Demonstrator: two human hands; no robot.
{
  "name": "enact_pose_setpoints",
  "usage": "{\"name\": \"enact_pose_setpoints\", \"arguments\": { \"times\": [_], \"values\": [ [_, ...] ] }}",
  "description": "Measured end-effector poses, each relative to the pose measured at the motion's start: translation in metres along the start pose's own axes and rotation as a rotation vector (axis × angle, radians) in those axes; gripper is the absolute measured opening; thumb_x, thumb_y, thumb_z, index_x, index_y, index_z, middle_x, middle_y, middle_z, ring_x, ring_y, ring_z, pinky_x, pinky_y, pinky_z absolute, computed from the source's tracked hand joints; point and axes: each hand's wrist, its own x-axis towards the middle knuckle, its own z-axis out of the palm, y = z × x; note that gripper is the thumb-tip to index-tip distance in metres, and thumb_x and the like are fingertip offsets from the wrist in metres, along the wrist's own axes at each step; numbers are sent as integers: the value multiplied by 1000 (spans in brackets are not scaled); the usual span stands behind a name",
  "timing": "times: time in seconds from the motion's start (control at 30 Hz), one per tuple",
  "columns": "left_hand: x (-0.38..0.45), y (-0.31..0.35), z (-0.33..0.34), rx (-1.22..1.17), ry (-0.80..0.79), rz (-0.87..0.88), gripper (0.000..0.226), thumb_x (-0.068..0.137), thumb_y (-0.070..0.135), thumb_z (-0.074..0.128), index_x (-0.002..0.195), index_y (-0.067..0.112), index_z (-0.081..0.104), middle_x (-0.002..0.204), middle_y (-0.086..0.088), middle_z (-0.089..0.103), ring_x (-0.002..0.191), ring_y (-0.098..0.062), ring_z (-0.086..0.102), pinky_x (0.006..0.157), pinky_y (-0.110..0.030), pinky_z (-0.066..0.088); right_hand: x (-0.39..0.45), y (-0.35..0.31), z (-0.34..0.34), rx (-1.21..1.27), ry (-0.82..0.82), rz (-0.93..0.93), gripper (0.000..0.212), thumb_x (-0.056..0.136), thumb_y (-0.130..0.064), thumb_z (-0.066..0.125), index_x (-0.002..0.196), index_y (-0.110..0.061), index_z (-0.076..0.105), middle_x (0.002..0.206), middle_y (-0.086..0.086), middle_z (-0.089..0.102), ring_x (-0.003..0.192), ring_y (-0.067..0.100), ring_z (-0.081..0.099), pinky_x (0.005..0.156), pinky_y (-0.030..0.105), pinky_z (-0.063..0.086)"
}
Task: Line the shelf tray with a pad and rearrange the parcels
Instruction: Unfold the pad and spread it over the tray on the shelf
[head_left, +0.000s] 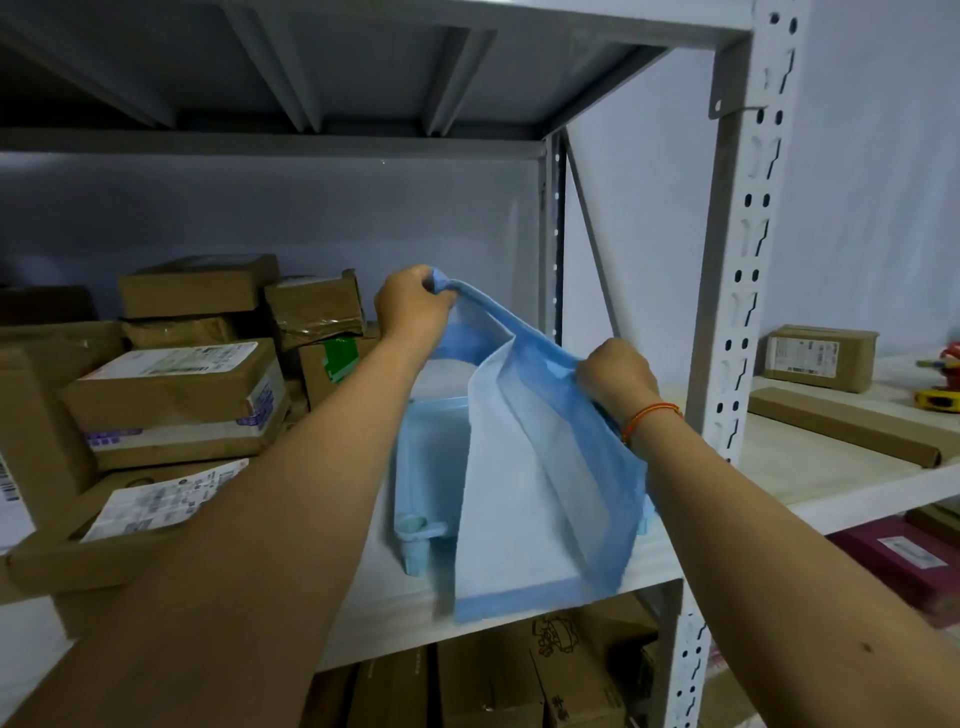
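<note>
A blue-and-white pad (524, 493) hangs partly folded in front of the shelf, held up by both hands. My left hand (413, 306) grips its upper left corner. My right hand (618, 376), with an orange band on the wrist, grips the upper right edge. Behind and below the pad a light blue plastic tray (426, 467) sits on the white shelf board, with the pad's lower part draped over its right half. Brown cardboard parcels (176, 400) are stacked on the shelf to the left of the tray.
A white perforated upright post (748, 291) stands just right of my right hand. Beyond it, the neighbouring shelf holds a small box (818, 358), a long flat carton (841, 434) and a yellow tape measure (935, 399). More cartons (524, 675) fill the shelf below.
</note>
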Motion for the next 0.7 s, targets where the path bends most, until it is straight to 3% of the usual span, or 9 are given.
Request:
{"name": "enact_pose_setpoints", "arguments": {
  "times": [0.13,0.2,0.33,0.43,0.5,0.53,0.6,0.63,0.7],
  "values": [
    [-4,-5,10,110,-6,52,23,84,23,68,98,7,62,94,-3,57,84,-19,51,70,-25,36,-10,2,11,-228,216,-92,26,89,-16,56,113,-8,52,110,17,54,101,34,51,78,42,47],
    [-6,-8,15,126,-20,77,29,83,26,69,101,5,60,96,-5,59,86,-20,51,70,-25,34,-13,-2,13,-196,294,-211,26,89,-10,56,113,-5,50,115,20,52,101,36,52,79,42,47],
    [-6,-15,26,140,-56,95,30,80,29,71,97,7,59,106,-12,63,98,-29,58,70,-26,35,-20,-15,15,-163,107,-366,27,90,-27,54,105,-5,57,106,15,64,88,35,59,66,32,40],
    [-8,-17,30,153,-72,96,35,78,32,73,102,11,57,113,-12,61,104,-30,57,73,-27,37,-21,-12,16,-263,-117,-268,37,85,-50,62,99,-16,57,93,4,62,83,26,60,67,30,47],
    [-11,-18,29,133,-138,98,63,76,32,77,129,14,48,136,-11,50,124,-29,49,89,-30,39,-16,-5,21,-322,-258,-176,28,83,-38,67,95,-15,56,89,4,59,77,23,58,65,29,47],
    [-15,-18,28,138,-219,79,84,75,31,78,144,16,32,151,-10,34,136,-27,38,101,-30,36,-14,-3,23,-343,-308,-153,22,83,-29,67,91,-11,57,88,6,60,75,24,58,64,28,46],
    [-21,-21,25,184,-414,-4,113,74,31,80,153,19,-1,161,-11,-4,148,-24,15,113,-32,24,-10,0,27,-344,-376,-151,17,88,-23,60,84,-6,59,87,11,60,81,27,57,65,29,44],
    [-24,-23,24,232,-489,-63,118,75,33,79,153,19,-7,161,-12,-10,149,-25,11,114,-33,23,-10,0,28,-307,-393,-142,19,92,-21,55,89,-4,63,93,14,62,89,29,57,68,30,44],
    [-26,-29,29,399,-593,-172,107,77,38,77,153,10,6,159,-17,11,144,-30,26,108,-34,32,-9,1,26,-147,-397,-74,30,98,-17,47,115,3,62,118,20,62,104,32,57,75,31,40]
  ]
}}
